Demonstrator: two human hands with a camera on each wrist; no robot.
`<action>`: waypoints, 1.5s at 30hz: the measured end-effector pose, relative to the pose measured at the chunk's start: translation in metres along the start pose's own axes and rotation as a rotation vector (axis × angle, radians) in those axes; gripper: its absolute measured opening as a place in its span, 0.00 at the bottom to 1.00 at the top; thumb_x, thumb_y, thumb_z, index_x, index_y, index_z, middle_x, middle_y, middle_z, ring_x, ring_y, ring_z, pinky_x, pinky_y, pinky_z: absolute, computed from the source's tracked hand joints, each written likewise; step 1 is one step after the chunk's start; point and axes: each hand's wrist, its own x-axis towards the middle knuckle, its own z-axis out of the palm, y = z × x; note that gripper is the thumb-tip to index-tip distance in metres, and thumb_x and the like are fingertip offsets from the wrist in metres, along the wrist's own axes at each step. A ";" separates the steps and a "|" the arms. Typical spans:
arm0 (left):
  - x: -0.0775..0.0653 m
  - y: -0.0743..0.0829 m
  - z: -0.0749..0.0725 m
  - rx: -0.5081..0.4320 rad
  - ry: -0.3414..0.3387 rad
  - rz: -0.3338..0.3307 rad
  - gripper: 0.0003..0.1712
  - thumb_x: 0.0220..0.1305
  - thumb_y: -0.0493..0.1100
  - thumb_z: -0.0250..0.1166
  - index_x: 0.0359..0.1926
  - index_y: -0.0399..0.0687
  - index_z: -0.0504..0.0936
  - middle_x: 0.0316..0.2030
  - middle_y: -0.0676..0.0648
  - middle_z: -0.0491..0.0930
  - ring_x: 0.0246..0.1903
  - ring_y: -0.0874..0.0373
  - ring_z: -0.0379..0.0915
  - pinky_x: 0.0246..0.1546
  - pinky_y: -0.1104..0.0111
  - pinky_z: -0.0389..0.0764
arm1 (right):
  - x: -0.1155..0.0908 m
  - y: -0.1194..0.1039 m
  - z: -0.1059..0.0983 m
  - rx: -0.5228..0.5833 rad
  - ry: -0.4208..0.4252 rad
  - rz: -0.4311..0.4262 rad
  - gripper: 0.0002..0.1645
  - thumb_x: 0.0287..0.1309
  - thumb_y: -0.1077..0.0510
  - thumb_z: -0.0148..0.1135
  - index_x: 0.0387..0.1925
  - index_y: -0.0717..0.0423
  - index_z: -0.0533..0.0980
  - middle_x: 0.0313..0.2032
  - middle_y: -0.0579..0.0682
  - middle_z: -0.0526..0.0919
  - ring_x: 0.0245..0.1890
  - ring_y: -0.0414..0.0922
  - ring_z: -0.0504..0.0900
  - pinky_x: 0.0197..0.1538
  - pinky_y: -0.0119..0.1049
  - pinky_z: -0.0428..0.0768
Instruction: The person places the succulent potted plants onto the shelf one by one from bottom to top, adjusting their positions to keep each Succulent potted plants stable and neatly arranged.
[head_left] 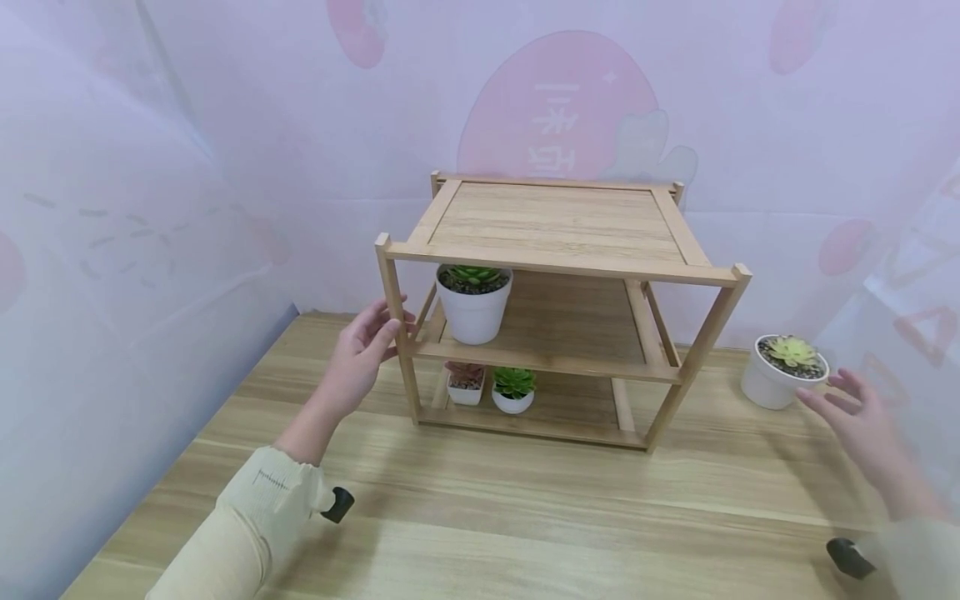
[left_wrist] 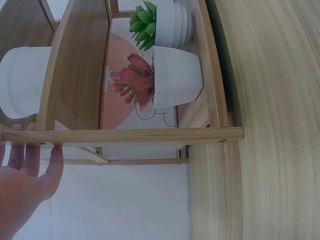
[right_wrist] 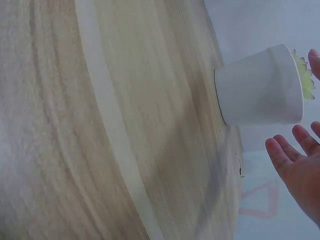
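At the left front post of a two-tier bamboo shelf [head_left: 540, 364], my left hand [head_left: 358, 354] holds the post between thumb and fingers. In the left wrist view, fingertips of the left hand [left_wrist: 27, 172] show past the post's edge. My right hand [head_left: 862, 429] reaches beside a white round pot [head_left: 768, 385] with a pale yellow-green succulent [head_left: 793, 352], which stands on the table right of the shelf. In the right wrist view, the fingers [right_wrist: 282, 150] are spread and apart from the pot [right_wrist: 260, 87].
A larger white pot [head_left: 474, 310] with a green plant stands on the shelf's middle board, at its left. Below it are a small pot [head_left: 465, 392] with a reddish succulent and another white pot [head_left: 513, 403] with a green one. A printed cloth [head_left: 337, 167] hangs behind the table.
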 end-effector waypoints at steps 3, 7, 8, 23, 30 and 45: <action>0.000 0.000 0.000 0.003 0.001 -0.001 0.26 0.83 0.42 0.47 0.75 0.36 0.62 0.60 0.27 0.70 0.59 0.47 0.74 0.63 0.54 0.78 | 0.005 0.000 0.002 0.020 -0.001 0.008 0.55 0.77 0.46 0.55 0.79 0.67 0.31 0.76 0.76 0.40 0.77 0.56 0.53 0.48 0.11 0.71; 0.001 0.001 0.000 0.009 0.001 -0.002 0.26 0.84 0.43 0.47 0.75 0.36 0.62 0.60 0.27 0.70 0.60 0.46 0.73 0.63 0.53 0.77 | 0.014 0.002 0.007 0.032 -0.002 0.016 0.57 0.76 0.47 0.56 0.77 0.71 0.29 0.74 0.79 0.39 0.75 0.64 0.54 0.40 0.09 0.71; 0.001 0.001 0.000 0.008 -0.002 0.000 0.26 0.83 0.43 0.47 0.75 0.36 0.62 0.60 0.27 0.70 0.60 0.46 0.73 0.63 0.53 0.78 | 0.015 0.003 0.007 0.035 -0.004 0.018 0.57 0.76 0.47 0.56 0.77 0.71 0.29 0.74 0.80 0.38 0.74 0.69 0.53 0.39 0.09 0.71; 0.002 0.002 0.001 0.021 -0.005 0.007 0.27 0.83 0.43 0.47 0.75 0.36 0.62 0.61 0.27 0.70 0.61 0.43 0.72 0.64 0.49 0.76 | 0.029 0.002 0.009 -0.029 -0.039 0.093 0.63 0.72 0.38 0.57 0.77 0.70 0.29 0.74 0.80 0.38 0.69 0.79 0.50 0.70 0.73 0.53; 0.002 0.002 0.001 0.006 -0.007 0.000 0.26 0.84 0.42 0.46 0.75 0.36 0.62 0.60 0.27 0.69 0.61 0.43 0.72 0.63 0.51 0.77 | 0.034 0.000 0.018 -0.003 0.020 0.107 0.62 0.72 0.39 0.58 0.75 0.78 0.34 0.72 0.83 0.41 0.71 0.79 0.46 0.72 0.72 0.48; -0.001 0.002 0.001 0.017 0.000 -0.006 0.26 0.83 0.42 0.47 0.76 0.36 0.62 0.61 0.27 0.69 0.62 0.40 0.71 0.64 0.48 0.75 | 0.046 0.005 0.034 0.069 0.114 0.021 0.55 0.71 0.47 0.63 0.78 0.72 0.43 0.72 0.78 0.53 0.73 0.66 0.53 0.79 0.51 0.46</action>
